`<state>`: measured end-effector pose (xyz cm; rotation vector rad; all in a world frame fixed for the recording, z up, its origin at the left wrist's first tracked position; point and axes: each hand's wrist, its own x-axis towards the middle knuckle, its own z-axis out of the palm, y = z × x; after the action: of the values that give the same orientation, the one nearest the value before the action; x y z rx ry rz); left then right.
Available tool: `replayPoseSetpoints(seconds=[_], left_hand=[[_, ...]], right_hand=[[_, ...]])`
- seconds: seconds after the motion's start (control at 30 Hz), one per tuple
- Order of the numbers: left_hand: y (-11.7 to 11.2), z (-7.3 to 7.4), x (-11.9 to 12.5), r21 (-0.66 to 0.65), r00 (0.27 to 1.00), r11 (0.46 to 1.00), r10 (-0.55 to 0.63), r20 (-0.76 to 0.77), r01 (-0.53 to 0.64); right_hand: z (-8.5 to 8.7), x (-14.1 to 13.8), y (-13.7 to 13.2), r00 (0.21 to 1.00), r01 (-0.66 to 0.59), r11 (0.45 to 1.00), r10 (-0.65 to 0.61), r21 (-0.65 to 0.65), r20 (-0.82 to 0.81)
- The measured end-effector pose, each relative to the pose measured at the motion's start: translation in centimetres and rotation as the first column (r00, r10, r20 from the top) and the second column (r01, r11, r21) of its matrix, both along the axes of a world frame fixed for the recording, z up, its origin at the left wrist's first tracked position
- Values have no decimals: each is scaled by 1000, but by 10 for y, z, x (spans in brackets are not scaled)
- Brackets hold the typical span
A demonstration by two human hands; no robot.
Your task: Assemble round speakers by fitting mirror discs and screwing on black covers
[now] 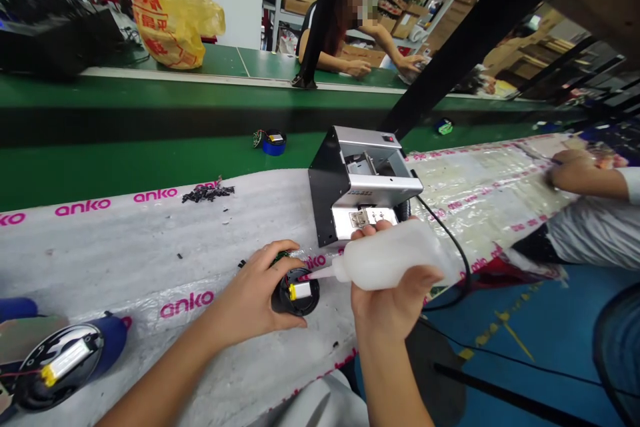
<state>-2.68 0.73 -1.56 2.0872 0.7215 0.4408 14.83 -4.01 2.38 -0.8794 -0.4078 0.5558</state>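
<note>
My left hand (265,293) is closed around a round black housing (285,299), its open face turned up toward me. Inside it lies a small silver battery (301,291) with yellow tape at one end. A bit of green circuit board shows beneath my left fingers. My right hand (387,300) grips a translucent white squeeze bottle (395,257), tilted nearly level. Its thin nozzle reaches the housing's upper rim; whether it touches, I cannot tell. Left of my arm sits a blue and black housing (113,340) with another battery (70,360) on it.
Just beyond my hands stands a silver and black machine (370,180) with a black cable (453,240). Small black parts (207,192) lie piled on the white sheet. A blue unit (273,142) rests on the green conveyor (150,167). Co-workers sit opposite and at right.
</note>
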Motion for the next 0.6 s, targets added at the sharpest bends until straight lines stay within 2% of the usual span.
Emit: replayPoseSetpoints(seconds=[0.37, 0.6], left_hand=[[0, 1, 0, -30, 1000, 999, -15, -20, 14], [0, 2, -1, -26, 1000, 1000, -17, -25, 16]], right_hand=[[0, -1, 1, 998, 34, 997, -38, -73, -50], [-6, 7, 1, 1000, -3, 996, 4, -88, 15]])
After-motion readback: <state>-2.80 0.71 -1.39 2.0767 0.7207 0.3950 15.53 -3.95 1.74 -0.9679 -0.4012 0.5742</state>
